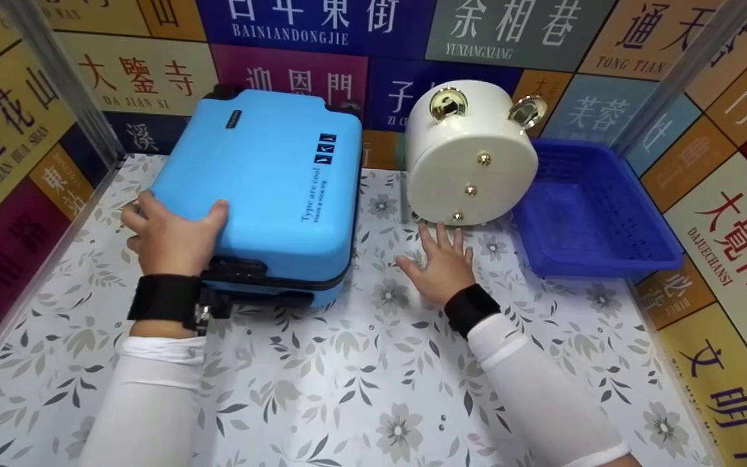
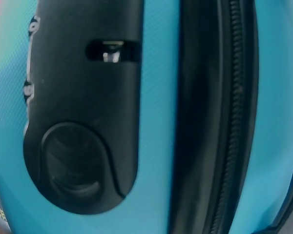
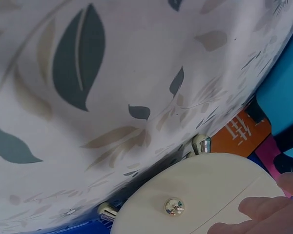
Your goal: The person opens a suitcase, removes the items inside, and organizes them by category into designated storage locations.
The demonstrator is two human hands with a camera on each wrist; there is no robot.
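A light-blue suitcase (image 1: 270, 175) lies flat on the left, its zipper and black lock panel (image 2: 83, 107) filling the left wrist view. My left hand (image 1: 176, 237) grips its near left corner, thumb on the upper face and fingers curled over the side. To the right stands a white rounded box (image 1: 438, 165) with gold ear-like rings on top and small jewelled knobs (image 3: 174, 207) down its front. Just before the box's base, my right hand (image 1: 441, 266) is spread with nothing in it. Whether its fingertips touch the box, I cannot tell.
A blue plastic basket (image 1: 607, 263) stands right of the white box. Panels with Chinese lettering (image 1: 289, 32) rise behind and at both sides. The tabletop (image 1: 347, 389) has a flower-and-leaf cover.
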